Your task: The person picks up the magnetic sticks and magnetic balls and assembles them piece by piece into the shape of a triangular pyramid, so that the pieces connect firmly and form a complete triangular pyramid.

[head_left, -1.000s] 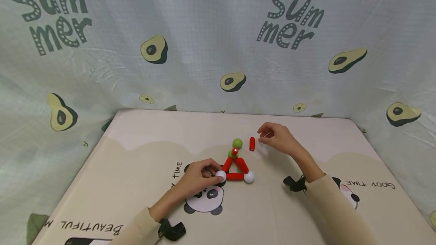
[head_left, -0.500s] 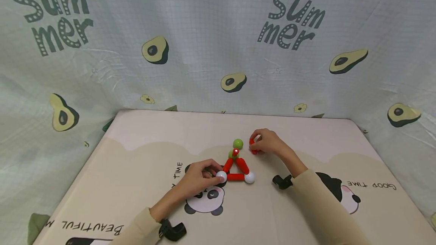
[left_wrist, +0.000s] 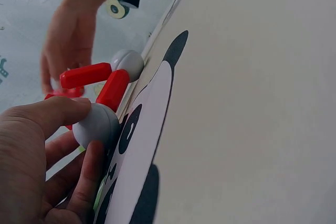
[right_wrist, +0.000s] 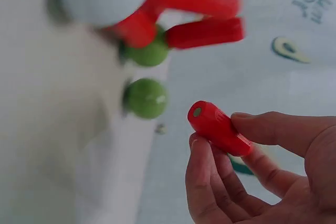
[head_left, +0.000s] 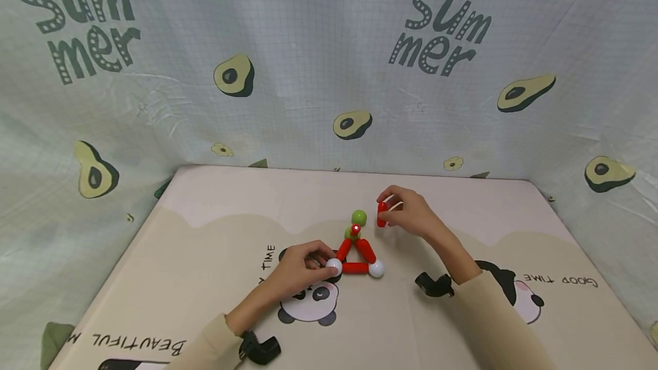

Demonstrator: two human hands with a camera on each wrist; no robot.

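Note:
A triangle of red magnetic rods (head_left: pixel 355 268) lies on the table, joined by a white ball at each near corner and a green ball (head_left: pixel 350 234) at the far one. My left hand (head_left: pixel 300 267) pinches the near-left white ball (left_wrist: pixel 97 127) between thumb and fingers. The other white ball (head_left: pixel 376 268) sits at the right corner. More red rods (right_wrist: pixel 207 33) stick up from the frame. My right hand (head_left: pixel 411 213) holds a loose red rod (right_wrist: pixel 218 128) between thumb and fingertips, raised off the table; a round greyish disc shows in its end.
A single green ball (head_left: pixel 359 217) rests just behind the frame, left of my right hand. The table (head_left: pixel 221 278) has a printed cover with panda faces and lettering. Behind it hangs a curtain (head_left: pixel 288 73) with avocado prints. Both wrists wear black camera mounts.
My right hand has moved left to the loose red rod, taken hold of it and lifted it. The left hand has stayed on the white ball, and the frame has not moved.

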